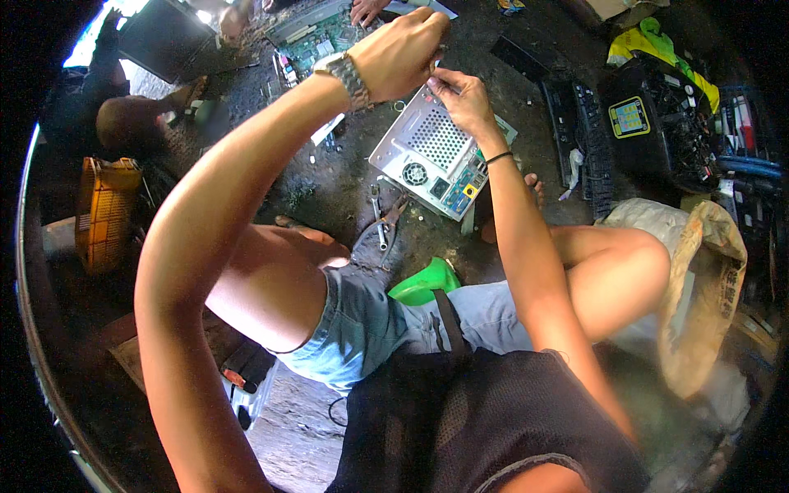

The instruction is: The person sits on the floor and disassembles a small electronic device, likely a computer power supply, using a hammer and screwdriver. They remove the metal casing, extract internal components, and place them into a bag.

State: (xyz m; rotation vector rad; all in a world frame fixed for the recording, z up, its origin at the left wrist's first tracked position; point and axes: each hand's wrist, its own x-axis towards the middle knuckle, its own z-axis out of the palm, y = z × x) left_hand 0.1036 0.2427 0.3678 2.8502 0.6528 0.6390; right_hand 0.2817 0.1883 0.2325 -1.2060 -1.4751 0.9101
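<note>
A silver metal computer case [431, 135] lies on the ground in front of me, its perforated panel, round fan grille and row of ports showing. My left hand [401, 56], below which a metal watch sits on the wrist, is closed above the far end of the case. Close beside it, my right hand [467, 103], with a black band at the wrist, is closed in a pinch over the case's far right edge. Something small and pale shows between the two hands, too small to name. Whatever the left fingers hold is hidden behind that hand.
Nearer me lie a wrench [380, 226], pliers [394, 215] and a green plastic piece [427, 282]. Another person's hand [367, 10] is at a green circuit board [325, 41]. An orange crate [107, 209] stands left; a black keyboard [593, 148] and a sack [707, 287] are right.
</note>
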